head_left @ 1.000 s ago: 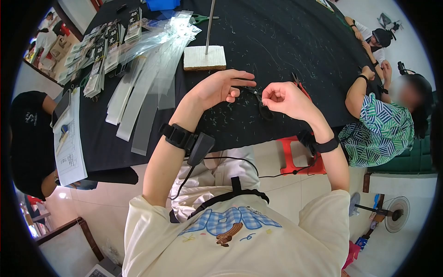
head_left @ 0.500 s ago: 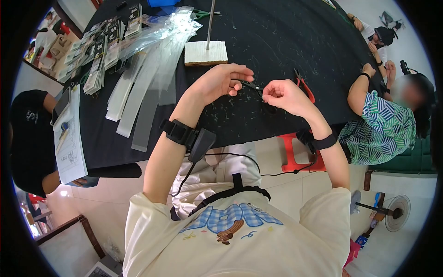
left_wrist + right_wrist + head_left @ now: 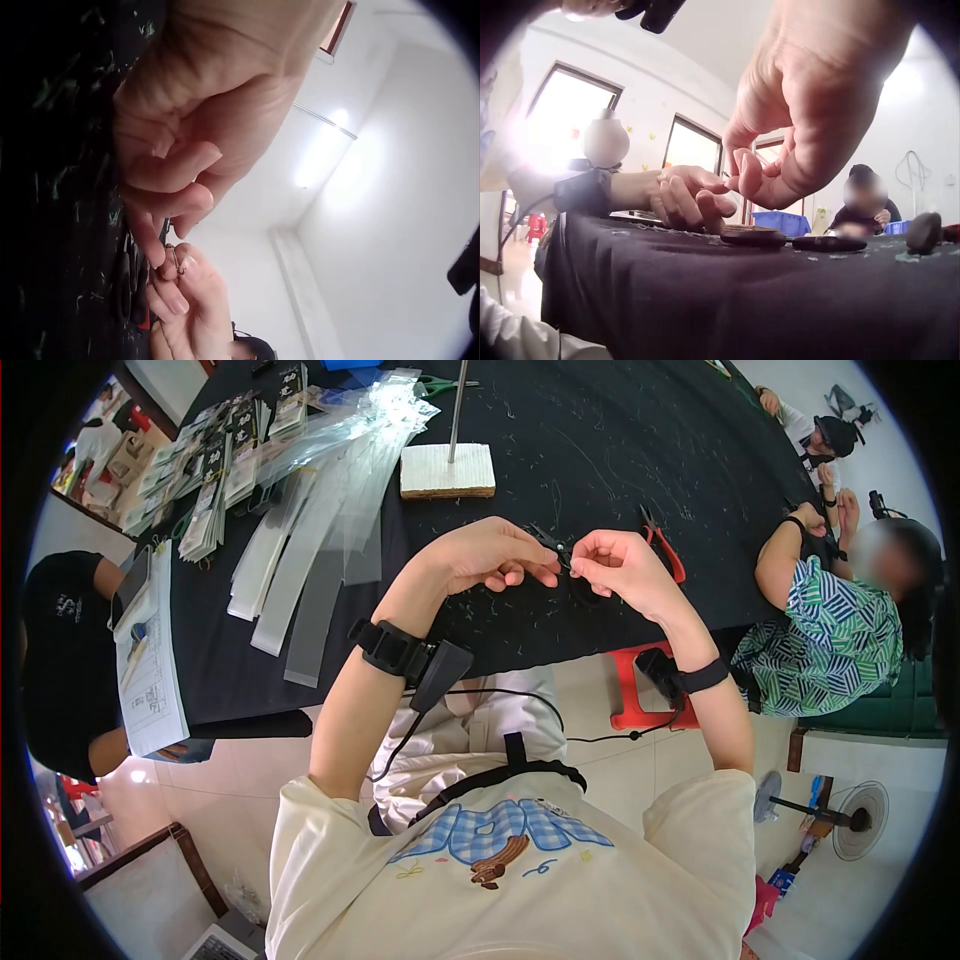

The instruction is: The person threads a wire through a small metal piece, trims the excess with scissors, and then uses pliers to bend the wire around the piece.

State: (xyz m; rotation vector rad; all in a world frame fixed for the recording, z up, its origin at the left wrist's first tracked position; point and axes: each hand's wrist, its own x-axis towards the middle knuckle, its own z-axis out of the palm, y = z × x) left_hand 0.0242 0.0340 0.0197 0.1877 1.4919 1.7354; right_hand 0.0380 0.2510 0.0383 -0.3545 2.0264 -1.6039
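One bare right hand [image 3: 625,570] pinches a tiny, thin piece [image 3: 178,260] in its thumb-and-finger grip, above a black-cloth-covered desk [image 3: 600,450]. The bent fingers of the left hand [image 3: 490,557] are just beside it; whether that grip clasps anything, I cannot tell. Nearby lie black scissors [image 3: 548,539] and a red-handled, dark-tipped tool [image 3: 668,555].

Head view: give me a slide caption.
Bare hands held close together over black tablecloth, near a red-handled tool.
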